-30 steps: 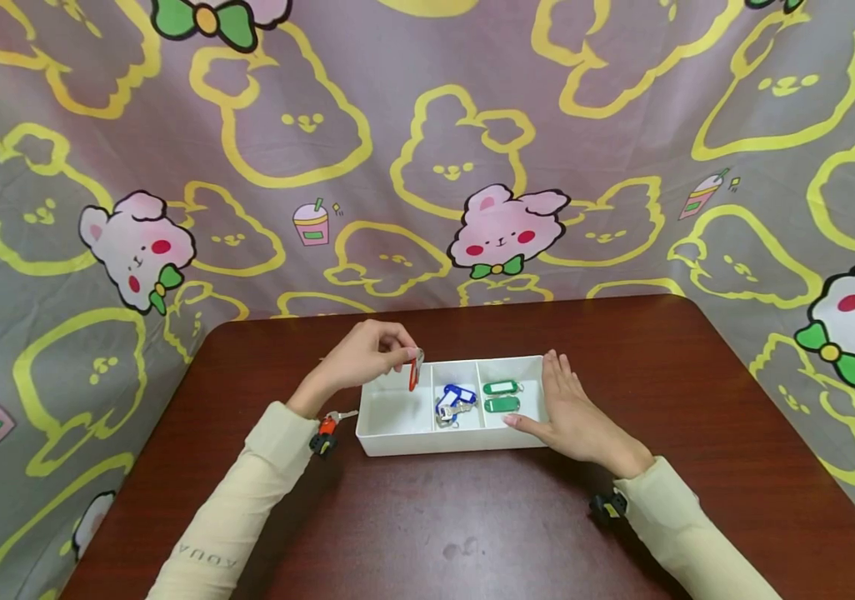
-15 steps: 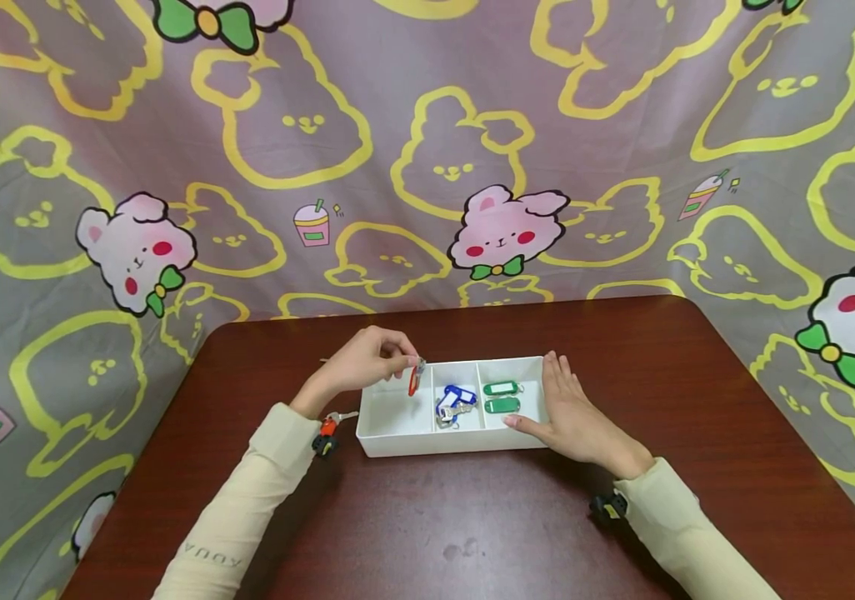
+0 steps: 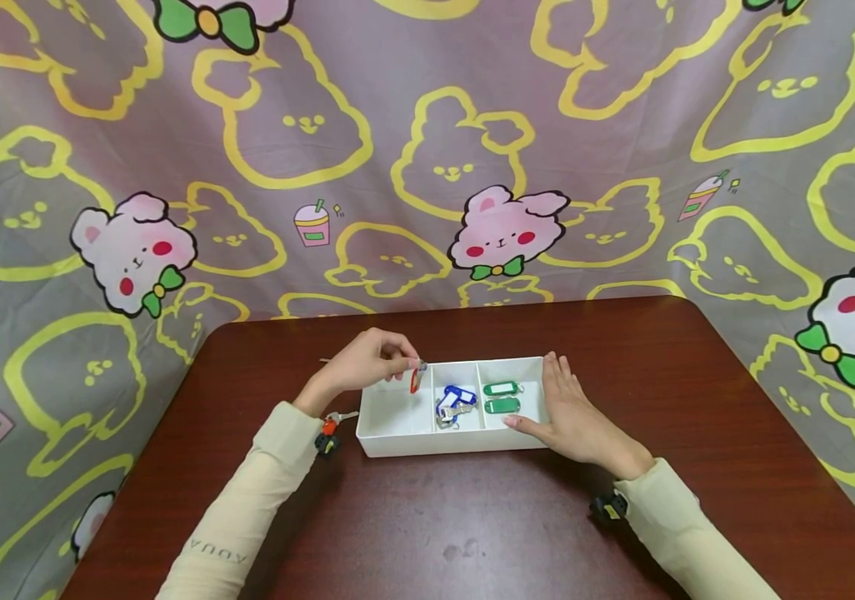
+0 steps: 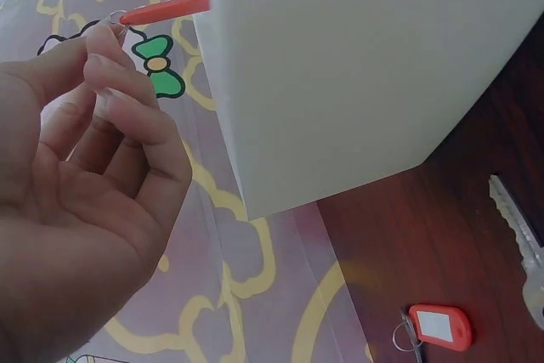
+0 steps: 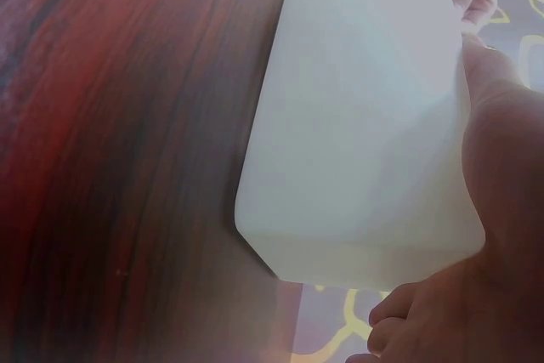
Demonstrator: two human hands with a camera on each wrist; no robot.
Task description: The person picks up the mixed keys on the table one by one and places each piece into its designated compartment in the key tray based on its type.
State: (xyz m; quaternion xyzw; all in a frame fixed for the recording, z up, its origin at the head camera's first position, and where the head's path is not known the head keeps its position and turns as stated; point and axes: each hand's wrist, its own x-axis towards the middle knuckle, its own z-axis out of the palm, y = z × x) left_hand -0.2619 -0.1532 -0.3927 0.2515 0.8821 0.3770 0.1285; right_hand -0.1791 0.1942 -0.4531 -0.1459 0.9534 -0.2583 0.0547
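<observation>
My left hand [image 3: 371, 360] pinches a red key tag [image 3: 416, 381] by its metal ring, so that it hangs over the left compartment of a white divided tray [image 3: 397, 446]. In the left wrist view that key tag [image 4: 174, 10] shows edge-on beside the tray wall [image 4: 340, 82]. My right hand [image 3: 581, 417] rests on the tray's right end, fingers straight along the end and thumb over the front rim. Blue key tags [image 3: 460, 394] with keys lie in the middle compartment. Two green key tags [image 3: 502, 405] lie in the right one.
On the brown table [image 3: 457, 525], left of the tray, lies a key [image 3: 345, 415] beside an orange-red tag [image 3: 329, 426] near my left wrist. The left wrist view shows another red key tag [image 4: 442, 326] on the table. A patterned curtain [image 3: 427, 167] hangs behind.
My left hand has come down slightly, lowering the red key tag a little toward the left compartment. The right hand and the tray have stayed still.
</observation>
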